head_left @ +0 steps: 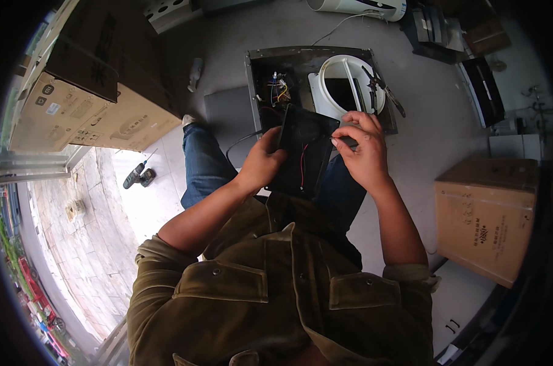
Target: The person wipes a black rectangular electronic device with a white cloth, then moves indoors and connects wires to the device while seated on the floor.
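Two hands in view, both the person's own, raised over the lap. One black panel (304, 152), flat and rectangular, held between them above the knees. One red wire (301, 166) runs down its face; a black cable (243, 141) leaves its left edge and loops toward the floor.

Left hand (263, 163): closed on the panel's left edge, thumb on top, fingers wrapped under. Right hand (360, 146): fingers curled tight around a small dark tool or part at the panel's upper right corner; what it is cannot be made out.

One open metal housing (322, 82) lies on the grey floor just beyond the panel, partly covered by panel and hands. Inside it: a bundle of coloured wiring (278, 85) in the left compartment, and one white round duct collar (348, 85) on the right. One pair of pliers (383, 88) rests across the collar's right rim.

Around:
- two large cardboard boxes stacked at upper left (87, 97);
- one cardboard box (487, 216) at right, well apart from the hands;
- one cordless drill (139, 177) on the pale floor tiles at left;
- one white cylindrical appliance (359, 7) at the top edge.

The person wears an olive shirt and blue jeans.
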`<state>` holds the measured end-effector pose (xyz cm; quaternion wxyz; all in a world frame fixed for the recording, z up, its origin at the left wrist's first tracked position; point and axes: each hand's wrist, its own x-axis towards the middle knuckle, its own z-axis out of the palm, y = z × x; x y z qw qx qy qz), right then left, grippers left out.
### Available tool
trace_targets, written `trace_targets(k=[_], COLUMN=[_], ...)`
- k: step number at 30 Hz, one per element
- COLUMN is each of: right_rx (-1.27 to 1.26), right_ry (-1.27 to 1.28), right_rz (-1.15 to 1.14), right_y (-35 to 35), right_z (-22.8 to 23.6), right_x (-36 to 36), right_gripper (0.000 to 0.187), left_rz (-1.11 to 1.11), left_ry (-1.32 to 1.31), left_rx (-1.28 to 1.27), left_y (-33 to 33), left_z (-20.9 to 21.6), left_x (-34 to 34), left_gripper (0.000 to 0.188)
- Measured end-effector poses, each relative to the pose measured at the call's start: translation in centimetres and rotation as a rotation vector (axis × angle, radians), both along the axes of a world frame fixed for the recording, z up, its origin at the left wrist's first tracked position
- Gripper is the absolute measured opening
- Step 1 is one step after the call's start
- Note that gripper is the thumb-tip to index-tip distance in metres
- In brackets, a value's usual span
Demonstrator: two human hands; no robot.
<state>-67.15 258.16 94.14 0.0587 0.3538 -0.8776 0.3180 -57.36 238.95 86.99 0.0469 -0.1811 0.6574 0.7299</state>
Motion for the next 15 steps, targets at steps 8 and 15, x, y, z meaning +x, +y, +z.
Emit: trace_targets(k=[8,15], right_rx=[0.122,0.126], right_ry=[0.13,0.119], right_rz=[-0.036,-0.042], right_y=[-1.5,-1.5], right_z=[-0.5,-1.1], right_x=[0.1,-0.1], right_gripper=[0.011,0.011], left_rz=[0.008,-0.051], left_ry=[0.063,0.032], left_rx=[-0.099,-0.015], left_y=[0.3,0.2], left_z=[-0.8,1.3], left_x=[0.0,0.0], left_gripper=[0.056,0.061])
